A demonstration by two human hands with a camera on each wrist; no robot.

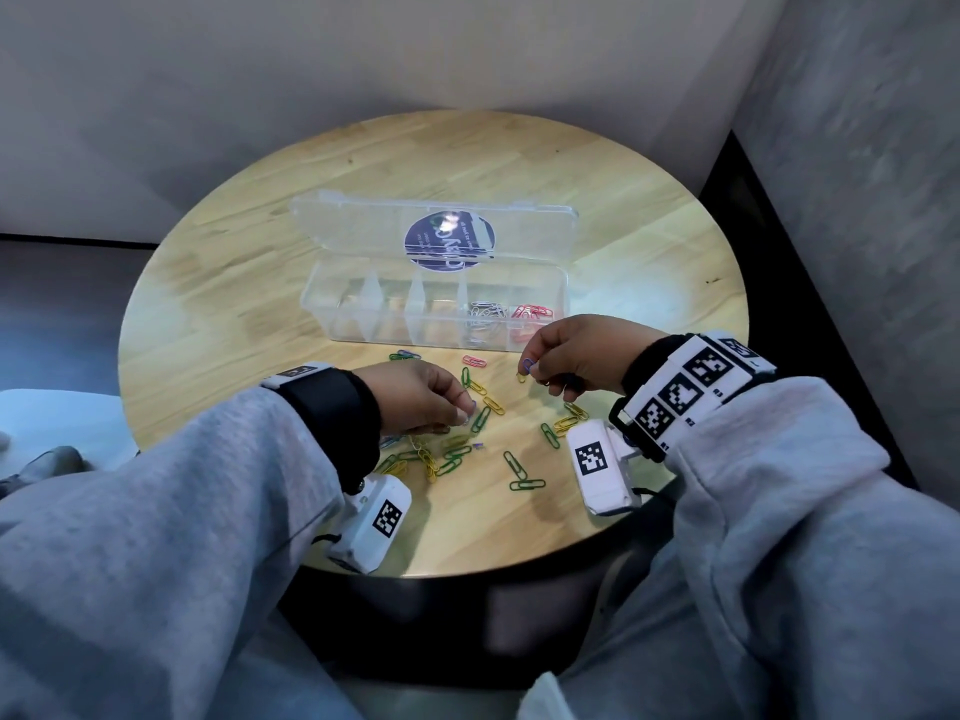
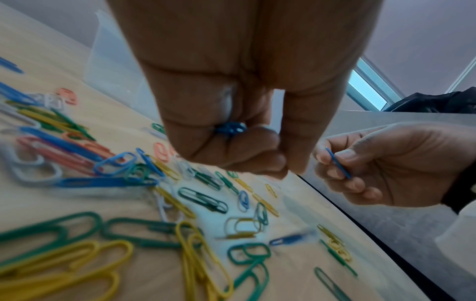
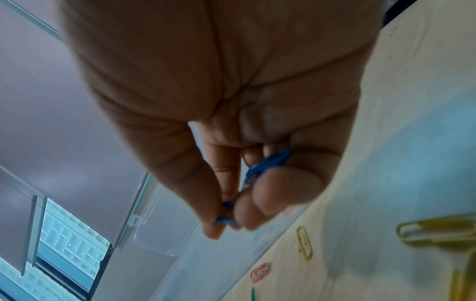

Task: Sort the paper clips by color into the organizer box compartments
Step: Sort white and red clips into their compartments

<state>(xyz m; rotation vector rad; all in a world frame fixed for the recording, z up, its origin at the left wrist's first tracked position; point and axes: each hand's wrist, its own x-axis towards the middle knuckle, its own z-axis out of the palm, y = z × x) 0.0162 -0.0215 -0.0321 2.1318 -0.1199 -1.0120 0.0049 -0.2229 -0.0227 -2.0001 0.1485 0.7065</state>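
Note:
A clear organizer box stands with its lid up on the round wooden table. White clips and red clips lie in its two right compartments. Loose green, yellow, blue and pink clips are scattered in front of it. My right hand hovers just before the box and pinches a blue clip, with more blue clips tucked under its curled fingers. My left hand is low over the pile, curled round blue clips.
A pink clip lies between the box and my hands. The table's front edge is close to my wrists. Walls stand behind and to the right of the table. A dark gap runs along the right side.

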